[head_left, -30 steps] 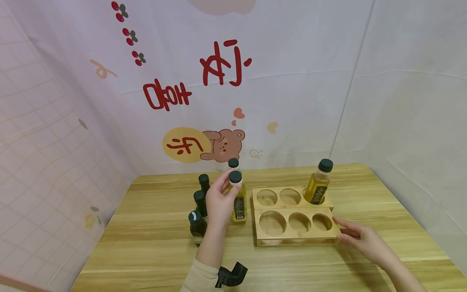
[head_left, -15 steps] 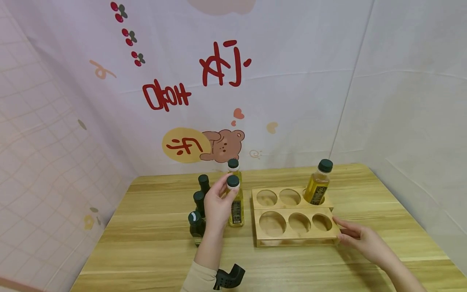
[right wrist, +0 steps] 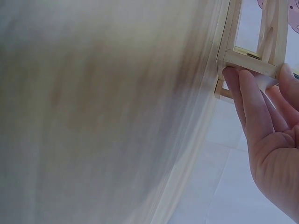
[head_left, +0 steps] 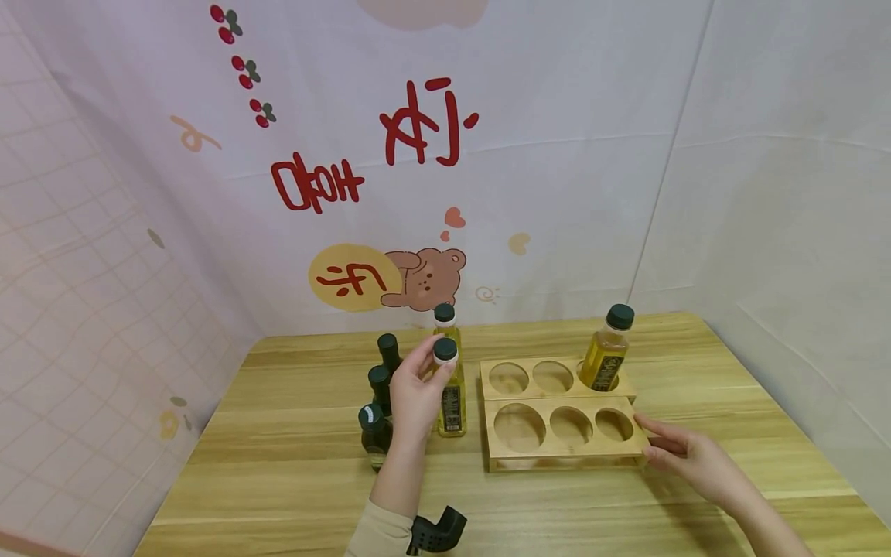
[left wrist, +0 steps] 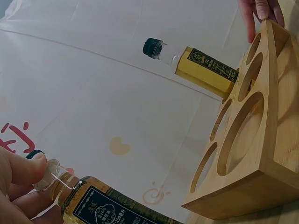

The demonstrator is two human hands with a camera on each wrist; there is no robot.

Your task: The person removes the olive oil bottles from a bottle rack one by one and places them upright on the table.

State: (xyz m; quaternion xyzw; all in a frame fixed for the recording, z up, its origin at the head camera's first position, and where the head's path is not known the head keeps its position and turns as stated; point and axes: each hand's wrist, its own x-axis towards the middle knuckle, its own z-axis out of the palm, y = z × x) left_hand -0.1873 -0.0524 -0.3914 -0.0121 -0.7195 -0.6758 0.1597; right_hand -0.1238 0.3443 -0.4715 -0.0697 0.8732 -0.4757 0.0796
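In the head view my left hand [head_left: 418,387] pinches a clear bottle of yellow oil [head_left: 452,410] by its neck, just under the dark green cap. The bottle is upright, left of a two-tier wooden bottle rack [head_left: 550,452] with round holes. Whether its base touches the table is hard to tell. My right hand [head_left: 696,464] grips the rack's right end between thumb and fingers; the right wrist view shows the fingertips [right wrist: 232,77] against the wood. Another oil bottle [head_left: 604,360] leans in the back right hole.
A similar oil bottle [head_left: 444,313] stands behind the held one, partly hidden. Left of my left hand are several dark green bottles [head_left: 376,441] in a row. The wooden table [head_left: 292,433] meets white printed cloth [head_left: 557,201] at the back.
My left hand has drawn its oil bottle slightly left and toward me, showing more of the bottle behind. The rack and right hand have stayed put.
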